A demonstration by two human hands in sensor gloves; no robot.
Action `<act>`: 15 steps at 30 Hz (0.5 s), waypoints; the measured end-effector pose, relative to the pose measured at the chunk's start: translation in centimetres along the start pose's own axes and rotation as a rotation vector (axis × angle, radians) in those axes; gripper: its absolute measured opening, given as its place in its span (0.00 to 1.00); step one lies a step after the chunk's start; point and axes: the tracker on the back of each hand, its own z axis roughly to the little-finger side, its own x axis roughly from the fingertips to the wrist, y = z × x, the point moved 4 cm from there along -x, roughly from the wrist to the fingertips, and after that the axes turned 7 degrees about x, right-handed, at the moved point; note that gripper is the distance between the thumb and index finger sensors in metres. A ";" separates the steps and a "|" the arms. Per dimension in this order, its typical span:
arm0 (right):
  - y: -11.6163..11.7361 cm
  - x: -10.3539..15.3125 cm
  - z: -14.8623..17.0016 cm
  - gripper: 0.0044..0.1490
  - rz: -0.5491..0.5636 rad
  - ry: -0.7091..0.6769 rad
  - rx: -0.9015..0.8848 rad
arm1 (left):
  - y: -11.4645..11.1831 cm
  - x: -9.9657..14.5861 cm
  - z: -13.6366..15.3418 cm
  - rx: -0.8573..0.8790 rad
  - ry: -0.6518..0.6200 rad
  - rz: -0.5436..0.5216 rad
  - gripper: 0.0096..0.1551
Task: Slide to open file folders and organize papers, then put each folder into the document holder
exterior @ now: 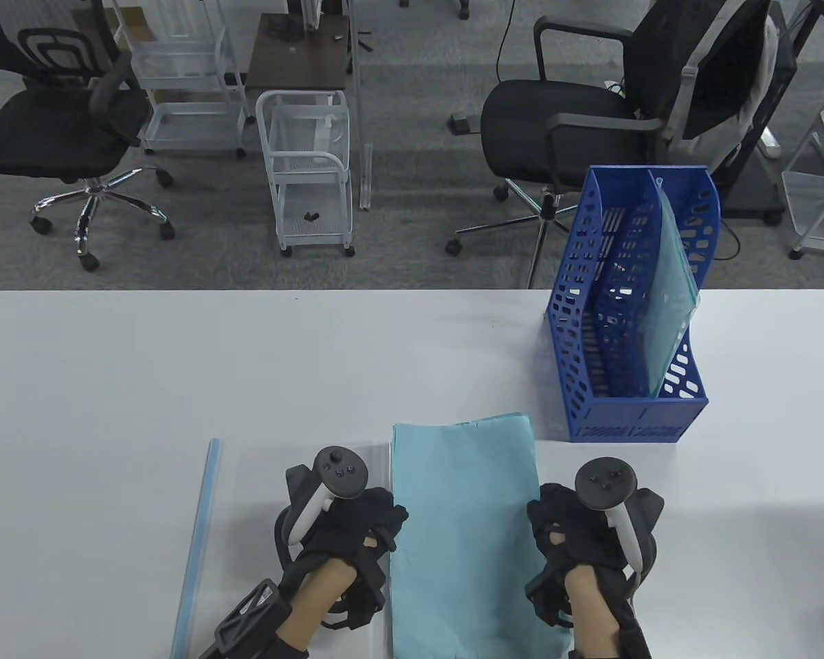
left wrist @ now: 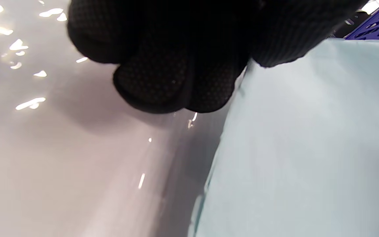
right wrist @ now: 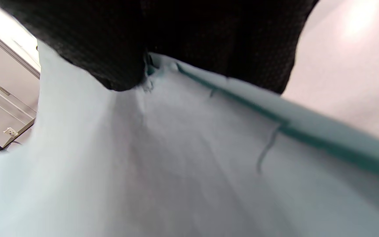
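Judging from the bench (exterior: 110, 357), the job is about half done. One teal folder (exterior: 669, 302) already stands in the right slot of the blue holder (exterior: 632, 412), leaning against the divider; the left slot looks empty.

A second, clear folder (exterior: 247, 494) with a pale blue slide bar (exterior: 202, 535) along its left edge lies flat at the near edge of the bench. Just beside it, touching its right edge, lies a stack of teal papers (exterior: 463, 535), not yet inside any folder.

The left hand (exterior: 347, 522) rests on the clear folder, at the papers' left edge. In the left wrist view its fingers (left wrist: 173, 79) look curled in, hovering at the seam between folder and papers; whether they pinch anything I cannot tell. The right hand (exterior: 584, 535) is at the papers' right edge, and the right wrist view shows its fingers (right wrist: 117, 56) pinching that edge, the sheets bowing up under them.

Still to do, as I read it: square the papers, get them into the clear folder, close it with the bar, then stand it in the holder, well apart to the upper right.
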 end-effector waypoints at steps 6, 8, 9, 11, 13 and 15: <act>0.7 -0.2 -0.2 0.27 -0.047 -0.014 -0.021 | 0.5 0.1 0.4 0.024 0.003 0.003 0.26; 0.7 -0.2 -0.1 0.27 -0.048 -0.012 -0.021 | 0.6 0.2 0.5 0.036 0.000 0.009 0.26; 0.7 -0.2 -0.1 0.27 -0.046 -0.011 -0.025 | 0.7 0.3 0.5 0.049 -0.006 0.012 0.26; 0.9 -0.2 -0.1 0.28 -0.053 -0.015 -0.016 | 1.2 0.7 0.5 0.062 -0.015 -0.002 0.26; 1.0 0.0 -0.2 0.33 -0.046 -0.006 0.025 | 2.0 1.3 0.4 0.073 -0.032 -0.023 0.27; 0.7 0.2 -0.3 0.37 0.003 0.007 0.089 | 3.3 2.3 0.5 0.083 -0.054 -0.058 0.28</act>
